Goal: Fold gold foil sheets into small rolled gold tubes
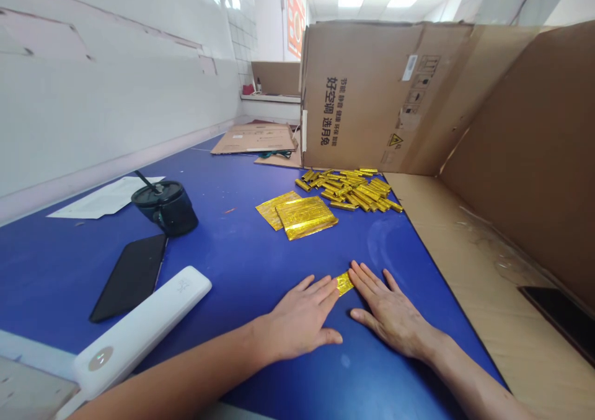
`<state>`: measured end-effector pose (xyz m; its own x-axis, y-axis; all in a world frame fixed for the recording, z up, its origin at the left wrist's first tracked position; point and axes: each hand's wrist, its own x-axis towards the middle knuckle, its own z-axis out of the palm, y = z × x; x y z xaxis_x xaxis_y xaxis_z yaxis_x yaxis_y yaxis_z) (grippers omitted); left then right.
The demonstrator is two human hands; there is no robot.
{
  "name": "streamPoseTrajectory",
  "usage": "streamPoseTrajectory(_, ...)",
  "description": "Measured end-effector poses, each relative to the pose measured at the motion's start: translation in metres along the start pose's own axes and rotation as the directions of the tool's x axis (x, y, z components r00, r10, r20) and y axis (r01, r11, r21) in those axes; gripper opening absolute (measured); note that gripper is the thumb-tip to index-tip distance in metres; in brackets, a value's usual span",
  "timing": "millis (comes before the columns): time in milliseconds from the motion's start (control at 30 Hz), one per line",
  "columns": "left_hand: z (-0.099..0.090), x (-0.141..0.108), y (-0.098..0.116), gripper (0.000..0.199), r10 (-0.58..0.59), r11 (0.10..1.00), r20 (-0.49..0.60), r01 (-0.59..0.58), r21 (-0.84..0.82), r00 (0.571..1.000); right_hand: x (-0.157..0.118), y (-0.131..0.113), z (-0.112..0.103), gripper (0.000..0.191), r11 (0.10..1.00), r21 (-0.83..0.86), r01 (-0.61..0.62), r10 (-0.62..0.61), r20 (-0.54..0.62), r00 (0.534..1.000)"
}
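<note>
Between my two hands, a small piece of shiny gold foil (344, 284) lies on the blue table, its ends covered by my fingers. My left hand (307, 318) rests flat with fingers stretched, the tips pressing on the foil's left side. On the right side, my right hand (385, 311) also lies flat, fingertips on the foil and thumb apart. Just beyond them is a stack of flat gold foil sheets (309, 217). Farther back sits a heap of rolled gold foil tubes (356, 191).
A large cardboard box (372, 98) walls off the back and right. On the left are a dark mug (174, 212) with a stick in it, a black phone (132, 274), a long white device (144, 327) and white paper (100, 200). Flat cardboard (253, 138) lies at the back.
</note>
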<state>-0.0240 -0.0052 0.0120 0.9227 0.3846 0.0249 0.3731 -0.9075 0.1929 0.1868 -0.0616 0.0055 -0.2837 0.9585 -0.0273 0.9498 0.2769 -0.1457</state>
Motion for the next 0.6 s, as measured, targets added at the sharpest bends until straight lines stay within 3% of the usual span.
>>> streamPoseTrajectory(167,0.001,0.004,0.003,0.07,-0.015,0.999,-0.011,0.016,0.034,1.0,-0.004,-0.008,-0.009,0.069,0.999,0.047,0.026,-0.025,-0.025,0.999)
streamPoseTrajectory(367,-0.001,0.005,0.005,0.07,-0.02,0.999,-0.01,0.021,0.043,1.0,-0.014,-0.026,-0.008,0.072,0.984,0.027,0.178,-0.178,-0.021,0.984)
streamPoseTrajectory(600,-0.003,0.005,0.003,0.073,-0.005,0.999,0.007,0.005,0.035,1.0,-0.013,-0.003,0.001,0.062,0.996,0.007,0.088,-0.087,-0.013,0.996)
